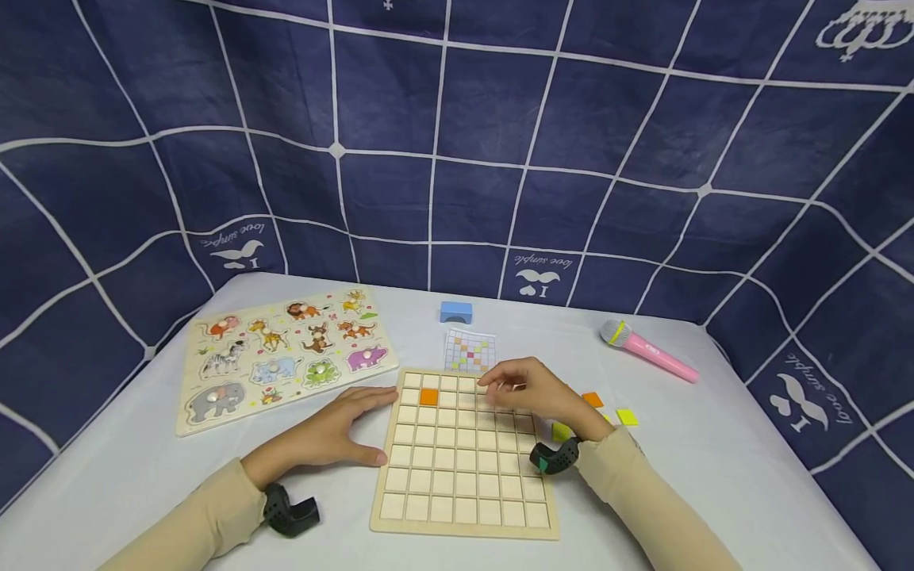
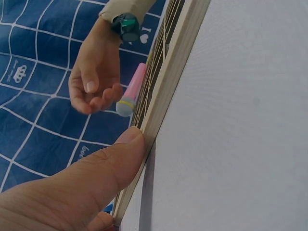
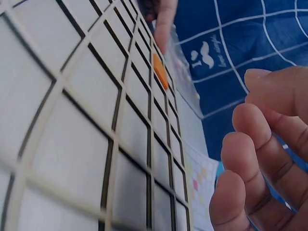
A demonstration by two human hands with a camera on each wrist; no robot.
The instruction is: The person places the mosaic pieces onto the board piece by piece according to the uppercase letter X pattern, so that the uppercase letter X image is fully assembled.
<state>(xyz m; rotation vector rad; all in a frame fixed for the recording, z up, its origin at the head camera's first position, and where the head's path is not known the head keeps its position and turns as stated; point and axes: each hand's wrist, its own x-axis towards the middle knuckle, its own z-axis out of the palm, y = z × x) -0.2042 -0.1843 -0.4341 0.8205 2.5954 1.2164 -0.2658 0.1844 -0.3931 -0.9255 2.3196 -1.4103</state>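
Note:
A wooden grid board (image 1: pixel 464 468) lies on the white table, with one orange tile (image 1: pixel 428 396) set in a cell near its top left. My left hand (image 1: pixel 360 424) lies flat on the table, fingers straight, thumb pressed to the board's left edge (image 2: pixel 168 72). My right hand (image 1: pixel 503 386) hovers over the board's upper right cells with its fingers loosely curled; I see no tile in them. In the right wrist view the fingers (image 3: pixel 260 159) hang above the grid (image 3: pixel 86 106), and the orange tile (image 3: pixel 161 72) lies farther off.
An animal peg puzzle (image 1: pixel 286 357) lies at the left. A pattern card (image 1: pixel 469 351) and a blue block (image 1: pixel 456 312) sit behind the board. Loose orange (image 1: pixel 592 400), yellow (image 1: pixel 627 416) and green-yellow (image 1: pixel 561 431) tiles lie at the right, near a pink toy microphone (image 1: pixel 650 349).

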